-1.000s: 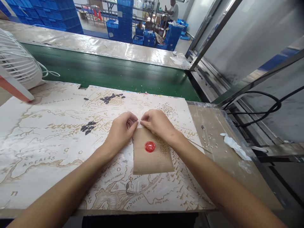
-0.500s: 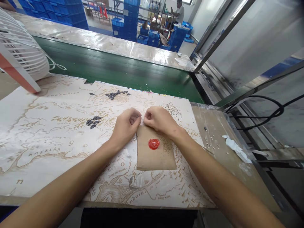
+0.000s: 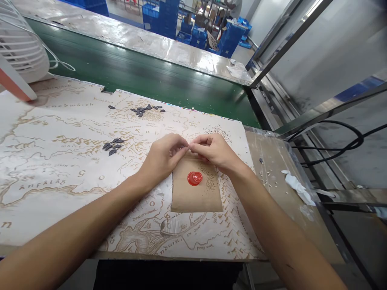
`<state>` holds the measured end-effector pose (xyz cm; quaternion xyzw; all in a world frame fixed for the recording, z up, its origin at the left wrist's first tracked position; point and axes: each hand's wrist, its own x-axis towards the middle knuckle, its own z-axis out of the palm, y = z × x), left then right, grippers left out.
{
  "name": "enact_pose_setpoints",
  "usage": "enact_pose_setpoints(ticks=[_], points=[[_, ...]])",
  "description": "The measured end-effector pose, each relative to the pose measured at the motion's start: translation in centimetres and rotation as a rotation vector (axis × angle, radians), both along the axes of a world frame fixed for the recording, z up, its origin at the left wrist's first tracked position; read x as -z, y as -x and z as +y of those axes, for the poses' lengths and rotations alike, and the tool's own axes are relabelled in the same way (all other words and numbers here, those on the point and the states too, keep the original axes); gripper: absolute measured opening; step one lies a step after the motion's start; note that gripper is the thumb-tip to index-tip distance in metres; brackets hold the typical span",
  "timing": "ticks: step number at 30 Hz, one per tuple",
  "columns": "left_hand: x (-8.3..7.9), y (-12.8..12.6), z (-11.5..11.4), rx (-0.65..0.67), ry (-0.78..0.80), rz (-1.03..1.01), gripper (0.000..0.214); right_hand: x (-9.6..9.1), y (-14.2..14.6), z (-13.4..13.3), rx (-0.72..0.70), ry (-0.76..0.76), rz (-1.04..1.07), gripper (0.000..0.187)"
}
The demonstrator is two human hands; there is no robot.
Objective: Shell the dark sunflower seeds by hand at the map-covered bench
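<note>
From my feed, the envelope [image 3: 196, 197] lies on the printed map [image 3: 57, 169] right of centre, with a red wax seal [image 3: 194, 178] on its upper half. The left hand [image 3: 163, 155] and right hand [image 3: 214, 151] meet above its top edge, fingertips [image 3: 187, 146] pressed together; I can't quite tell whether they pinch a thin paper edge. Further off, dark pieces [image 3: 111, 146] lie on the map, then a white fan [image 3: 21, 48], a green conveyor belt [image 3: 136, 84] and blue crates [image 3: 160, 20].
</note>
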<state>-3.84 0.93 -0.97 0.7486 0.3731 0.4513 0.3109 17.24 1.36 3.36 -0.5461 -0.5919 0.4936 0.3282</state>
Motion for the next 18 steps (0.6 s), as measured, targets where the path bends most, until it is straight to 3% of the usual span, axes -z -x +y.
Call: enact_pose_setpoints(ticks=[4, 8, 12, 18], points=[[-0.4, 0.1, -0.1, 0.020, 0.044, -0.009, 0.006, -0.5, -0.1, -0.5, 0.005, 0.006, 0.035, 0.027], [-0.9, 0.0, -0.1, 0.105, 0.214, -0.127, 0.009, -0.9, -0.1, -1.4, 0.070, -0.013, 0.089, 0.027], [-1.4, -0.3, -0.1, 0.197, 0.390, -0.287, 0.013, -0.7, 0.0, -2.0, 0.115, -0.147, 0.205, 0.032], [-1.6, -0.3, -0.4, 0.287, 0.563, -0.383, 0.026, 0.3, -0.2, -2.3, 0.059, -0.315, 0.269, 0.037]])
